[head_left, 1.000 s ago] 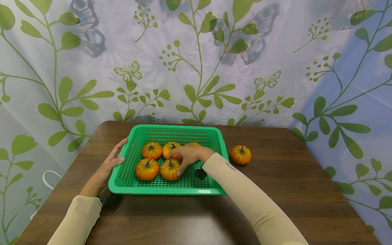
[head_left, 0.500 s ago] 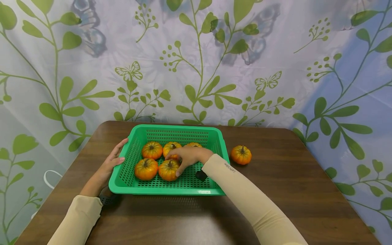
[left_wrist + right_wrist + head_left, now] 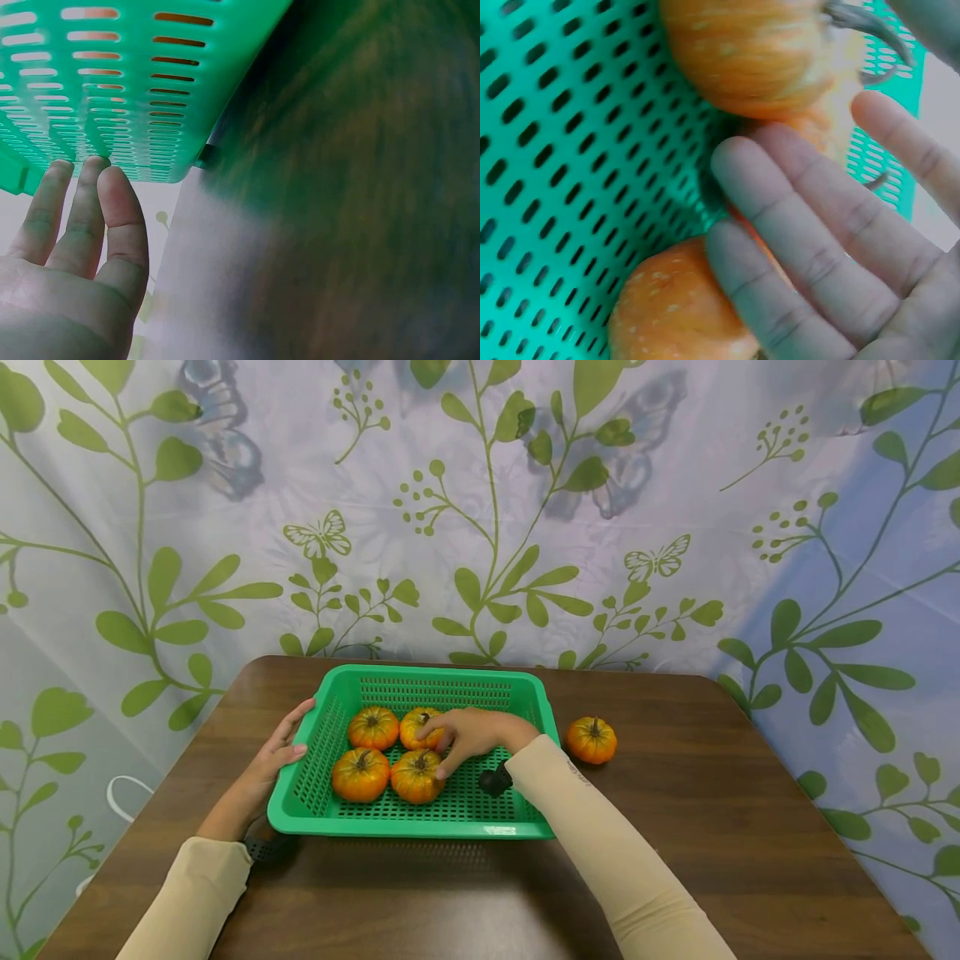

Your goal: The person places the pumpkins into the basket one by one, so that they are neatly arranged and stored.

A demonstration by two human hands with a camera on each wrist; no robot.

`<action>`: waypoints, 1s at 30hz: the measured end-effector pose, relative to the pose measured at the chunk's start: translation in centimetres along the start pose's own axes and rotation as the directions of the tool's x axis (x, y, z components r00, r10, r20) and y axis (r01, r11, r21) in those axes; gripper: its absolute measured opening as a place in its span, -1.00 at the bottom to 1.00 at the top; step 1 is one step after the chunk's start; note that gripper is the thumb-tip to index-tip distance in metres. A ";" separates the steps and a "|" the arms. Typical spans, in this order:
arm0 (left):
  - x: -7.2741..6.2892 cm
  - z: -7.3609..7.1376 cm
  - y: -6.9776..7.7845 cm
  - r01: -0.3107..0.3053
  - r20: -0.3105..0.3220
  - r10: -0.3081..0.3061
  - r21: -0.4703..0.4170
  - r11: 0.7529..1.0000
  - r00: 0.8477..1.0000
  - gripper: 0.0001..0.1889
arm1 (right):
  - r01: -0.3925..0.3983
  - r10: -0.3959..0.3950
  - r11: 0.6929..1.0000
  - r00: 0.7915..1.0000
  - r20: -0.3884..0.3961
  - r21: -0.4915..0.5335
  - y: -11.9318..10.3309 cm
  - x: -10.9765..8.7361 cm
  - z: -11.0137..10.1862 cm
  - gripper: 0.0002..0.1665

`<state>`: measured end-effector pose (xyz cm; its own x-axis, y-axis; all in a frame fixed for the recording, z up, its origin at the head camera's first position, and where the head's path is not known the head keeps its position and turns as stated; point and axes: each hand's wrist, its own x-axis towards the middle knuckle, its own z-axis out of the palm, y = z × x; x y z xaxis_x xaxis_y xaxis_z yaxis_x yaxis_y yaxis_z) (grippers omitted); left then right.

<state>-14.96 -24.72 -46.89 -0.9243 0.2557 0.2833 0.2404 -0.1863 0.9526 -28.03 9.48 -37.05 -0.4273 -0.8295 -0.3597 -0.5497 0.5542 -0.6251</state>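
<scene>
A green perforated basket sits on the table with several small orange pumpkins inside. My left hand rests against its left side, thumb at the rim. In the left wrist view, straight fingers meet the slotted outer wall. My right hand hovers inside the basket, thumb right by the front middle pumpkin and fingertips over the back middle pumpkin. The right wrist view shows its fingers extended between two pumpkins, gripping neither. The front left pumpkin and back left pumpkin stand beside these.
One more pumpkin stands on the brown wooden table, just right of the basket. A leaf-patterned curtain hangs behind the table. A white cable curves past the left edge.
The right hand has let go of the front middle pumpkin and drawn slightly right and up. That pumpkin shifted a little left, then back. The left hand has held its place.
</scene>
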 end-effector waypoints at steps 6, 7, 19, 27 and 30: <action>0.0 0.0 0.0 -0.005 0.002 0.005 -0.005 1.000 1.000 -0.36 | 0.051 -0.052 0.990 0.999 0.003 0.129 0.4 -0.6 -0.5 -0.20; 0.0 0.0 0.0 -0.005 0.005 0.005 -0.004 1.000 1.000 -0.36 | 0.058 -0.059 0.988 0.998 0.003 0.142 0.5 -0.7 -0.5 -0.20; -0.1 0.1 0.1 0.003 -0.002 -0.003 -0.008 1.000 1.000 -0.36 | 0.201 -0.182 0.953 0.978 -0.101 0.225 0.9 -1.6 -0.9 -0.26; -0.1 0.1 0.0 0.003 -0.012 -0.003 0.011 1.000 1.000 -0.35 | 0.342 -0.273 0.886 0.931 -0.243 0.314 0.7 -2.3 -1.0 -0.35; 0.0 0.1 0.0 0.003 -0.007 -0.003 0.007 1.000 1.000 -0.36 | 0.384 -0.278 0.860 0.905 -0.322 0.336 0.5 -2.7 -1.0 -0.39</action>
<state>-14.89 -24.67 -46.85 -0.9272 0.2494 0.2795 0.2395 -0.1790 0.9543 -27.91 12.04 -35.68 -0.4656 -0.8821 0.0713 -0.3954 0.1353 -0.9085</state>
